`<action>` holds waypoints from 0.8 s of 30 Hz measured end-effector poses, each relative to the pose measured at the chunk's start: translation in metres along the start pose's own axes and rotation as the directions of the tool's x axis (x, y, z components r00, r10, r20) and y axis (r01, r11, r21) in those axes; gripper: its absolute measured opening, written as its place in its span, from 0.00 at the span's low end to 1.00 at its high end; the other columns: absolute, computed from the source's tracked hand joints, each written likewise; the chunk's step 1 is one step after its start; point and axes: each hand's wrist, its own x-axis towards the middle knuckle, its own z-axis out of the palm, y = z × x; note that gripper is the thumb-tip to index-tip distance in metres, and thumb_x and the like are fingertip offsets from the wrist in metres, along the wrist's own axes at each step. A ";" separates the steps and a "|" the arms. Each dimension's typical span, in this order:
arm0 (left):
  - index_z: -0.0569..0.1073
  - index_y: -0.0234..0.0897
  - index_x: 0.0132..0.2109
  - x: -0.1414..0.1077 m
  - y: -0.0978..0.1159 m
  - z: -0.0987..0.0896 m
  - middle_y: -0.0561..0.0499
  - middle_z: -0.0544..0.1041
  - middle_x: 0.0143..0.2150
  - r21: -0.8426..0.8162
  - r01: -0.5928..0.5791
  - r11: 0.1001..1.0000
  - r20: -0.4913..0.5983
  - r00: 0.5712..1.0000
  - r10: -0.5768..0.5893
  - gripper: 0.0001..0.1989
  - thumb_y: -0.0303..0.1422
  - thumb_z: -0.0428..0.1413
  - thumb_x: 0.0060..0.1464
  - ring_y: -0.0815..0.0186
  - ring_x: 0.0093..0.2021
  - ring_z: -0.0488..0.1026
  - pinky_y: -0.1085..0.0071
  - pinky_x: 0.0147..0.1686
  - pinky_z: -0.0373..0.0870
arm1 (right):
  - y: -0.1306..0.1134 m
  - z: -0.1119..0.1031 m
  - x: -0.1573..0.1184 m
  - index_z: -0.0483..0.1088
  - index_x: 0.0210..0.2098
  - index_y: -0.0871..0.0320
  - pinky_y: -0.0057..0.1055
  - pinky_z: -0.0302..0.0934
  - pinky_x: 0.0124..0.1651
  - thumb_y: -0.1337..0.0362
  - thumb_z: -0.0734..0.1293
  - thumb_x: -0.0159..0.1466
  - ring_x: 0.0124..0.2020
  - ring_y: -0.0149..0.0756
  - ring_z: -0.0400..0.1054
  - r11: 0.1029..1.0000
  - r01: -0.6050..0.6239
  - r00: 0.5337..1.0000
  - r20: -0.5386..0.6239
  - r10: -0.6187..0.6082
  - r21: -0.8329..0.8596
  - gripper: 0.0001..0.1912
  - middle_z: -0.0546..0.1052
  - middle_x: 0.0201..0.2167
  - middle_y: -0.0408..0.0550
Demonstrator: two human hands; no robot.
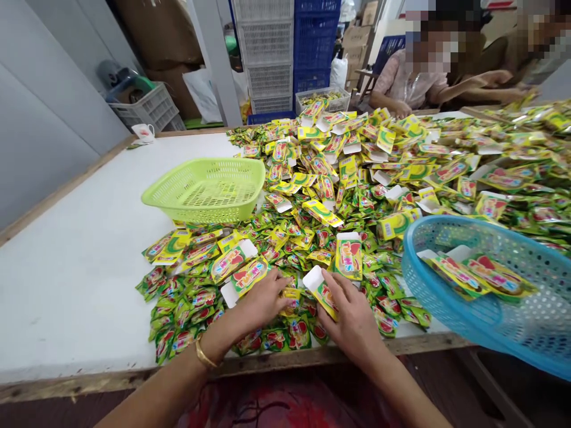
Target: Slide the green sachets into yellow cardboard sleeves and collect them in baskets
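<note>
My right hand (350, 315) grips a small yellow and green box (322, 292), its white flap open toward the upper left. To its left, my left hand (266, 300) is over the pile with fingers bent and thumb close to a small yellow packet (291, 302); whether it pinches anything is unclear. Just above the left hand lies a flat box with its white flap out (250, 276). Another box (348, 255) rests beyond my right hand. Green packets with red fruit prints (298, 333) spread around and below both hands.
A light green basket (203, 211) stands left of the pile on the white table (66, 261). At the right, a blue basket (499, 321) holds a few boxes. Heaped boxes (321, 166) cover the back. Across the table sits a person (390, 83); stacked crates (267, 41) stand behind.
</note>
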 end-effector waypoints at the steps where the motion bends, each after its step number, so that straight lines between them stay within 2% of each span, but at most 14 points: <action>1: 0.70 0.36 0.52 0.002 -0.003 0.000 0.44 0.68 0.47 0.013 -0.034 0.999 0.023 0.999 0.034 0.17 0.32 0.54 0.55 0.60 0.45 0.69 0.66 0.47 0.66 | -0.001 -0.001 -0.001 0.54 0.62 0.58 0.39 0.61 0.46 0.63 0.60 0.61 0.50 0.44 0.63 1.000 0.010 1.000 0.007 -0.010 -0.008 0.29 0.67 0.53 0.56; 5: 0.71 0.36 0.46 0.007 -0.006 0.002 0.44 0.67 0.46 0.129 -0.113 0.985 0.065 0.992 0.106 0.13 0.33 0.57 0.52 0.58 0.46 0.67 0.64 0.47 0.65 | -0.006 -0.004 -0.003 0.56 0.61 0.59 0.41 0.61 0.47 0.65 0.60 0.60 0.50 0.45 0.63 0.998 0.054 0.999 -0.005 -0.054 -0.032 0.29 0.67 0.52 0.58; 8: 0.70 0.37 0.42 0.004 -0.002 0.006 0.45 0.68 0.48 0.173 -0.103 0.979 -0.022 0.994 0.108 0.11 0.29 0.58 0.49 0.56 0.50 0.64 0.62 0.49 0.63 | -0.008 -0.003 -0.004 0.55 0.61 0.61 0.42 0.62 0.48 0.65 0.60 0.60 0.51 0.46 0.62 0.998 0.068 0.997 -0.027 -0.069 -0.009 0.29 0.66 0.52 0.60; 10: 0.69 0.38 0.38 -0.001 -0.002 0.005 0.47 0.70 0.43 0.112 -0.066 0.991 -0.081 0.994 0.076 0.07 0.28 0.57 0.49 0.57 0.48 0.65 0.63 0.47 0.63 | -0.008 -0.001 -0.004 0.54 0.61 0.63 0.41 0.62 0.48 0.65 0.60 0.60 0.52 0.46 0.62 0.998 0.068 0.997 -0.034 -0.068 -0.001 0.30 0.67 0.52 0.60; 12: 0.68 0.37 0.34 -0.005 -0.005 0.000 0.51 0.71 0.34 -0.053 0.046 0.998 -0.159 0.986 -0.054 0.03 0.29 0.55 0.49 0.61 0.38 0.67 0.66 0.40 0.64 | -0.008 0.002 -0.004 0.54 0.62 0.63 0.41 0.63 0.48 0.63 0.60 0.61 0.52 0.45 0.63 0.997 0.078 0.997 -0.030 -0.078 -0.003 0.30 0.68 0.51 0.60; 14: 0.68 0.37 0.34 -0.008 -0.009 -0.009 0.55 0.68 0.28 -0.315 0.148 0.937 -0.246 0.941 -0.231 0.05 0.32 0.55 0.48 0.65 0.30 0.65 0.69 0.33 0.62 | -0.008 0.005 -0.002 0.53 0.62 0.63 0.41 0.63 0.48 0.61 0.60 0.63 0.51 0.45 0.63 0.995 0.101 0.994 -0.032 -0.101 -0.006 0.30 0.68 0.51 0.59; 16: 0.69 0.36 0.41 -0.007 -0.011 -0.016 0.56 0.68 0.28 -0.612 0.100 0.784 -0.275 0.903 -0.330 0.14 0.36 0.56 0.45 0.67 0.29 0.65 0.71 0.31 0.62 | -0.011 0.009 0.002 0.52 0.62 0.64 0.41 0.63 0.48 0.60 0.60 0.64 0.50 0.45 0.63 0.992 0.128 0.991 -0.038 -0.129 -0.007 0.30 0.68 0.51 0.59; 17: 0.68 0.36 0.45 -0.005 -0.010 -0.018 0.56 0.69 0.28 -0.727 0.047 0.686 -0.264 0.902 -0.342 0.20 0.37 0.57 0.44 0.67 0.29 0.66 0.71 0.31 0.63 | -0.014 0.011 0.004 0.53 0.62 0.64 0.42 0.63 0.48 0.60 0.60 0.64 0.50 0.45 0.63 0.990 0.141 0.989 -0.041 -0.141 -0.003 0.29 0.68 0.51 0.60; 18: 0.67 0.35 0.48 -0.003 -0.007 -0.019 0.56 0.70 0.29 -0.799 0.001 0.601 -0.254 0.906 -0.339 0.23 0.37 0.57 0.43 0.68 0.29 0.66 0.71 0.31 0.64 | -0.017 0.013 0.006 0.53 0.61 0.65 0.42 0.63 0.48 0.60 0.60 0.64 0.50 0.45 0.63 0.988 0.155 0.987 -0.043 -0.155 0.002 0.29 0.68 0.51 0.60; 19: 0.67 0.35 0.49 -0.001 -0.004 -0.018 0.55 0.71 0.30 -0.829 -0.028 0.558 -0.256 0.907 -0.336 0.25 0.37 0.58 0.42 0.68 0.29 0.67 0.71 0.32 0.64 | -0.020 0.015 0.008 0.54 0.61 0.66 0.43 0.63 0.48 0.61 0.60 0.64 0.49 0.46 0.63 0.985 0.172 0.984 -0.047 -0.172 0.007 0.28 0.68 0.50 0.60; 20: 0.68 0.35 0.48 0.002 0.000 -0.016 0.55 0.71 0.30 -0.824 -0.042 0.565 -0.279 0.898 -0.339 0.24 0.36 0.58 0.41 0.68 0.30 0.67 0.71 0.33 0.64 | -0.023 0.017 0.010 0.55 0.60 0.66 0.43 0.63 0.49 0.62 0.60 0.64 0.49 0.46 0.62 0.982 0.187 0.981 -0.055 -0.186 0.009 0.27 0.68 0.50 0.61; 24: 0.68 0.37 0.40 0.009 0.012 -0.008 0.57 0.69 0.27 -0.679 0.006 0.734 -0.403 0.832 -0.381 0.13 0.30 0.55 0.43 0.69 0.28 0.65 0.73 0.31 0.63 | -0.030 0.020 0.014 0.55 0.60 0.66 0.45 0.63 0.48 0.62 0.59 0.64 0.50 0.47 0.62 0.986 0.168 0.980 -0.111 -0.165 0.014 0.27 0.68 0.50 0.62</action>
